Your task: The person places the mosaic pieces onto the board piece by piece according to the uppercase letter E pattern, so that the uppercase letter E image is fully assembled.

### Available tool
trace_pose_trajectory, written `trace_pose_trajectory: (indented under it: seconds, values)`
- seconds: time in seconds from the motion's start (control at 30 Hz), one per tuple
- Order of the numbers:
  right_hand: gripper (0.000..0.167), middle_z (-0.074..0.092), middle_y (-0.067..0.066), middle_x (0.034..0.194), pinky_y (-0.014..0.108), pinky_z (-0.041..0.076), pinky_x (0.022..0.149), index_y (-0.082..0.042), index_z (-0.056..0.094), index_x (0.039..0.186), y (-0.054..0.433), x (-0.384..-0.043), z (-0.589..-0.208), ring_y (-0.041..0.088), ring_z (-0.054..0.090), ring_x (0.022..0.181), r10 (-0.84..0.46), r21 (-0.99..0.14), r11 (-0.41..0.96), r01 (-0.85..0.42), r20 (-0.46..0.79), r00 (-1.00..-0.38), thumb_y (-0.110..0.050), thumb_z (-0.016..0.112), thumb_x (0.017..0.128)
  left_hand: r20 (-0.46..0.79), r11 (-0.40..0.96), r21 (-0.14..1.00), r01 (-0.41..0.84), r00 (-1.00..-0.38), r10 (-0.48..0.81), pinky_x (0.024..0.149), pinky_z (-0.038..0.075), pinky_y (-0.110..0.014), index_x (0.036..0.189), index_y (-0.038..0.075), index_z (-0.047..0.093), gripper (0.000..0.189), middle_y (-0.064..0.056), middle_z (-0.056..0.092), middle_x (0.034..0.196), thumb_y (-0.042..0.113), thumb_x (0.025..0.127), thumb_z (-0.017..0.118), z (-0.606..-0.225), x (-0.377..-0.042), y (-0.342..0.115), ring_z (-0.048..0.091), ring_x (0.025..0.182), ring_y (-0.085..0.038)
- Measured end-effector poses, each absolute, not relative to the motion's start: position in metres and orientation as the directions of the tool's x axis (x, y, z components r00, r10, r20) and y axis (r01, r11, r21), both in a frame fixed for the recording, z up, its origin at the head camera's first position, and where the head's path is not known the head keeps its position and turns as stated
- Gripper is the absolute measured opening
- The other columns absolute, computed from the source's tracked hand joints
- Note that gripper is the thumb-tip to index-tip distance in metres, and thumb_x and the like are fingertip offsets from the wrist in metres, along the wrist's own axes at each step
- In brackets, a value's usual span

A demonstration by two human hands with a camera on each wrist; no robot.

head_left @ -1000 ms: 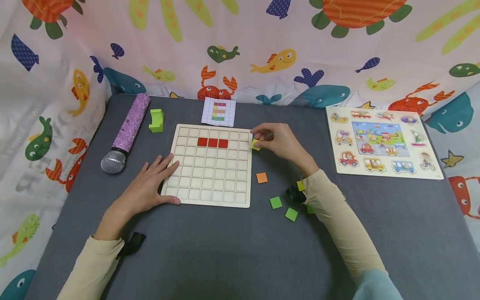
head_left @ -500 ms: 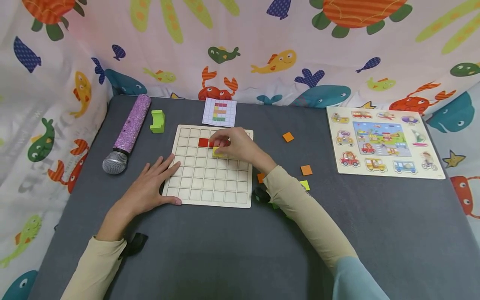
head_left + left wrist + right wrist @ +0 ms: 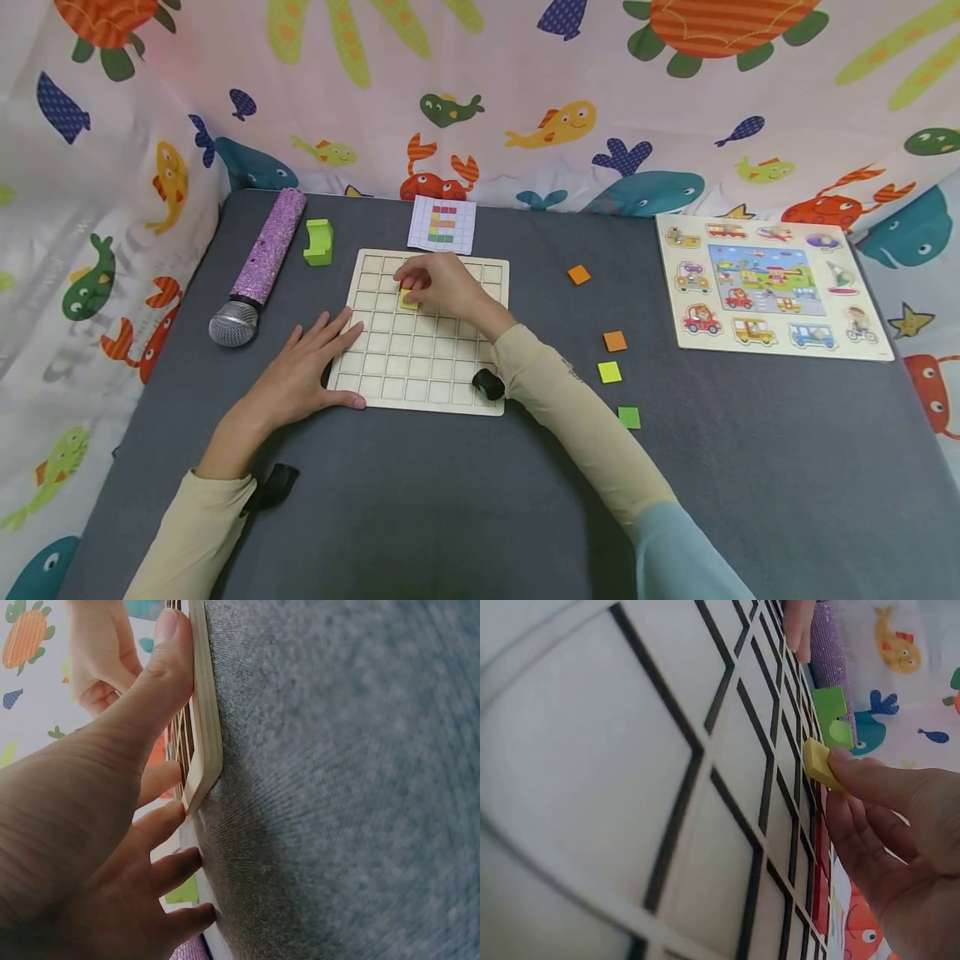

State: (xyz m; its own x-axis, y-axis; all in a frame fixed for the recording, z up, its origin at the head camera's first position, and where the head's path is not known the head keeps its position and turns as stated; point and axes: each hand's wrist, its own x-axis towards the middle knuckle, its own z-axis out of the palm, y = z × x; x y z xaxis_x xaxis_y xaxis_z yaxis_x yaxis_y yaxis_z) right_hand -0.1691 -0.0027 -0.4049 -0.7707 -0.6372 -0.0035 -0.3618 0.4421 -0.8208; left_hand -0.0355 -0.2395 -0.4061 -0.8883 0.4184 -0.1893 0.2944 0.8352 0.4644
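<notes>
A wooden grid board (image 3: 420, 367) lies on the grey table. The left hand (image 3: 307, 367) rests spread at its left edge, thumb on the near corner, as the left wrist view also shows. Over the upper left cells, the right hand (image 3: 450, 287) pinches a yellow square tile (image 3: 408, 300) between thumb and fingers. In the right wrist view the yellow tile (image 3: 821, 763) is tilted at the board's surface, beside red tiles (image 3: 821, 877) set in the grid. From the head view, the right hand covers most of that red row.
Behind the board lies a pattern card (image 3: 442, 225). Loose orange (image 3: 615, 341), yellow (image 3: 610, 372) and green tiles (image 3: 629, 417) are to the right. A glittery microphone (image 3: 258, 267) and a green block (image 3: 318, 242) stand left; a vehicle puzzle (image 3: 772, 287) lies far right.
The right hand has carried the yellow tile from the board's right edge leftward over the grid, to just below the red row. The left hand stays on the board.
</notes>
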Motion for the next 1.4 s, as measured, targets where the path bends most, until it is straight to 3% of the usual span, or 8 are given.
trace_pose_trajectory:
  seconds: [0.37,0.63,1.07,1.4]
  values:
    - [0.024,0.070,0.004,0.099,0.020,0.048,0.081,-0.004,0.072,0.112,-0.011,-0.159,-0.399,0.013,0.062,0.090,-0.658,-0.660,0.581,-0.477,-0.035,-0.752,-0.008,0.073,0.088,-0.195,0.839,0.457,0.294,-0.888,0.417,0.114,0.009,-0.066,0.153,0.006,0.033,0.106,-0.017,0.018,0.162,0.049,0.070,0.083,-0.405,-0.036,-0.239,0.013,0.146,-0.046]
    - [0.023,0.072,0.004,0.102,0.022,0.049,0.084,-0.005,0.073,0.112,-0.016,-0.152,-0.396,0.013,0.063,0.093,-0.641,-0.602,0.632,-0.488,-0.051,-0.766,-0.007,0.072,0.089,-0.202,0.843,0.453,0.290,-0.887,0.414,0.114,0.009,-0.066,0.153,0.006,0.033,0.106,-0.017,0.019,0.162,0.051,0.070,0.083,-0.406,-0.036,-0.239,0.013,0.146,-0.046]
    - [0.021,0.069,0.003,0.100,0.022,0.048,0.082,-0.005,0.071,0.113,-0.005,-0.154,-0.396,0.012,0.060,0.090,-0.618,-0.678,0.599,-0.425,-0.053,-0.785,-0.007,0.068,0.092,-0.189,0.841,0.457,0.289,-0.893,0.409,0.114,0.009,-0.065,0.153,0.008,0.033,0.106,-0.015,0.019,0.162,0.051,0.070,0.083,-0.409,-0.037,-0.239,0.013,0.147,-0.044]
    - [0.023,0.071,0.010,0.104,0.031,0.053,0.084,-0.001,0.071,0.115,0.061,-0.170,-0.385,0.021,0.063,0.093,-0.539,-0.706,0.590,-0.392,0.017,-0.842,-0.005,0.067,0.092,-0.165,0.828,0.474,0.298,-0.894,0.416,0.114,0.009,-0.066,0.153,0.006,0.034,0.106,-0.016,0.019,0.162,0.050,0.069,0.084,-0.410,-0.036,-0.239,0.013,0.146,-0.045]
